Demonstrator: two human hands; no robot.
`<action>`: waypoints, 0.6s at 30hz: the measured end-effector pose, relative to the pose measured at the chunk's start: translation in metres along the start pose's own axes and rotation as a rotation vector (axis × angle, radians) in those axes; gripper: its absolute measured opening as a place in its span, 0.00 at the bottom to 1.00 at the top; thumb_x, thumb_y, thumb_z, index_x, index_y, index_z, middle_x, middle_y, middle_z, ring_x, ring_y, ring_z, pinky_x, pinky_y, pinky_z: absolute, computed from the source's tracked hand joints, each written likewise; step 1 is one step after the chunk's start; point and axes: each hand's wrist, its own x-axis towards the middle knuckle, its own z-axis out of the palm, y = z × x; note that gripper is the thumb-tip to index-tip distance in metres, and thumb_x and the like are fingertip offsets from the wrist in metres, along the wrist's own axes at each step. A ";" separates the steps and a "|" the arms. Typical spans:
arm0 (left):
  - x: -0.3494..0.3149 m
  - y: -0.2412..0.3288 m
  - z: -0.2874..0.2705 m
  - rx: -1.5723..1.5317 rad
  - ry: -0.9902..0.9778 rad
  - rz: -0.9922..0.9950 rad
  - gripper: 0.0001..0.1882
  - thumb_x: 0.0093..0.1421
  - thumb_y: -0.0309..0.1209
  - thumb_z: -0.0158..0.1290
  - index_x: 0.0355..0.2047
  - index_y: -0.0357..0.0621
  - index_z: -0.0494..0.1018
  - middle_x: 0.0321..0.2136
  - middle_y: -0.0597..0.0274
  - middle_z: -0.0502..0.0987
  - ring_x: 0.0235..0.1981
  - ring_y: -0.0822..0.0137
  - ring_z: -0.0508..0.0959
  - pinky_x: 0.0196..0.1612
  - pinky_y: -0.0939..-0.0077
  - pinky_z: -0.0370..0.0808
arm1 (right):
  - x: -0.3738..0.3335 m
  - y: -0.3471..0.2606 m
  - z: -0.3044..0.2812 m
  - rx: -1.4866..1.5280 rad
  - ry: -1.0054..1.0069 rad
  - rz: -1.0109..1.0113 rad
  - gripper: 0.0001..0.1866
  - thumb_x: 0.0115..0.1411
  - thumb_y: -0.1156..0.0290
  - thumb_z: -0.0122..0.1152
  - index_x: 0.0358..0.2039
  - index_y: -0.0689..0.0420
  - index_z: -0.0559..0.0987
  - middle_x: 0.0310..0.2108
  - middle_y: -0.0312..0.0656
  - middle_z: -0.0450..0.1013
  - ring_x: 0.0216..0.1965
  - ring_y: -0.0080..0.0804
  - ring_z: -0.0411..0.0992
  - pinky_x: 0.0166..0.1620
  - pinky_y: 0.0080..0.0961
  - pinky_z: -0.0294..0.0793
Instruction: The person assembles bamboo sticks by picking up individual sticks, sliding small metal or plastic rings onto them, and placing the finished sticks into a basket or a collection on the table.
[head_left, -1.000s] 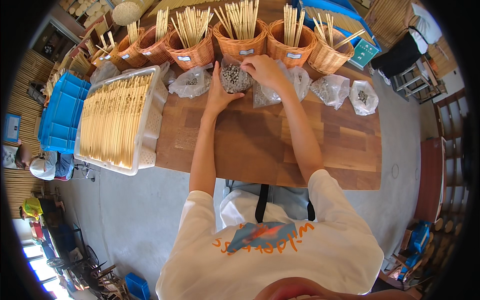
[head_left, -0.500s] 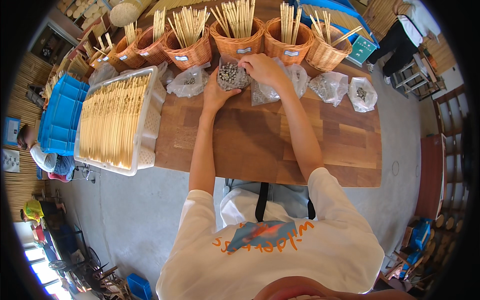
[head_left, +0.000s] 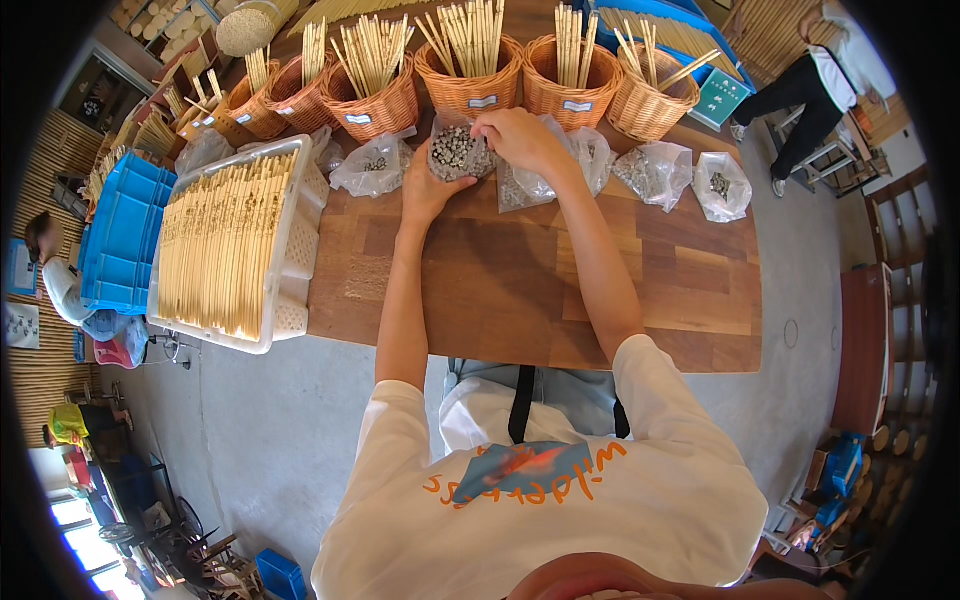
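Observation:
A clear plastic bag full of small, shiny metal pieces stands at the far side of the wooden table, just in front of a wicker basket. My left hand is wrapped round its left and near sides, with the thumb along the front. At the bag's right upper edge my right hand has its fingers closed on the plastic rim; the fingertips are partly hidden. Another clear plastic bag lies under my right wrist. To the left of my left hand rests a smaller bag of metal pieces.
Several wicker baskets of thin bamboo sticks line the table's far side. A white crate packed with sticks stands left, beside blue bins. More bags lie right. A person stands beyond the table's far right corner.
My hands stay almost in place on the bag, whose mouth now looks slightly wider. The person at the far right has shifted stance, and one at the left has straightened up.

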 end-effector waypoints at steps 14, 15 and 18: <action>0.001 -0.005 -0.003 -0.038 -0.017 0.025 0.67 0.40 0.40 0.78 0.72 0.32 0.47 0.69 0.39 0.56 0.70 0.45 0.58 0.70 0.56 0.58 | -0.023 -0.028 -0.035 -0.016 0.136 -0.054 0.15 0.67 0.69 0.55 0.53 0.51 0.80 0.38 0.48 0.81 0.41 0.48 0.79 0.46 0.42 0.77; 0.002 -0.006 -0.004 -0.044 0.003 0.039 0.67 0.41 0.41 0.77 0.72 0.33 0.46 0.70 0.39 0.54 0.70 0.44 0.56 0.71 0.55 0.56 | -0.028 -0.035 -0.046 -0.009 0.156 -0.095 0.16 0.67 0.68 0.55 0.54 0.51 0.79 0.38 0.49 0.81 0.40 0.48 0.79 0.45 0.42 0.77; 0.001 0.003 -0.008 -0.156 0.112 0.099 0.56 0.55 0.46 0.68 0.72 0.34 0.47 0.69 0.41 0.56 0.70 0.45 0.57 0.71 0.55 0.54 | -0.049 -0.052 -0.075 0.102 0.208 -0.073 0.16 0.67 0.70 0.55 0.55 0.54 0.78 0.36 0.51 0.80 0.37 0.44 0.79 0.44 0.39 0.76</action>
